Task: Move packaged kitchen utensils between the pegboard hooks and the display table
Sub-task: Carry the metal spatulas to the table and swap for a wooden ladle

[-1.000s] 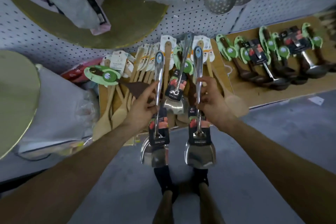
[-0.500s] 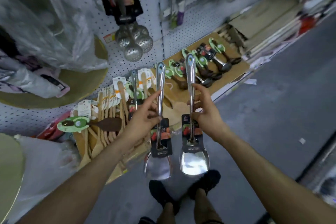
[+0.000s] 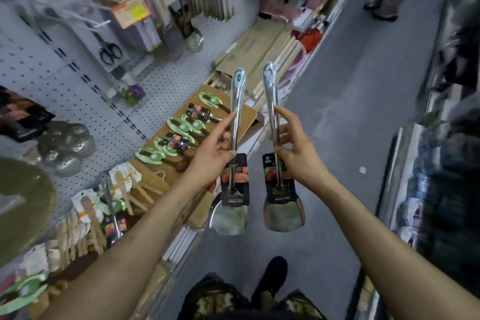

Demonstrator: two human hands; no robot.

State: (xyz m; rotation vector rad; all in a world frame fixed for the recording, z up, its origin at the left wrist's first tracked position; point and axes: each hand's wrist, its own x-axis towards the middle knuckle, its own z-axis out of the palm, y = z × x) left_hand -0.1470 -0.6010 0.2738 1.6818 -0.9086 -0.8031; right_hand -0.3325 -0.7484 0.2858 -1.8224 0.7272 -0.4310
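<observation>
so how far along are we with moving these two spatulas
Done: both are off the display table. In hand: the left hand grips the left spatula, the right hand the right spatula. Left: neither hangs on a pegboard hook yet.

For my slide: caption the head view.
Left hand grips the left spatula, right hand the right spatula, beside the display table.

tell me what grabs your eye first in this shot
Two shiny steel spatulas on dark cards stand upright side by side at centre: the left hand grips the left spatula, the right hand holds the right spatula. Left of them, green-carded utensils lie in a row on the brown display table below the white pegboard.
</observation>
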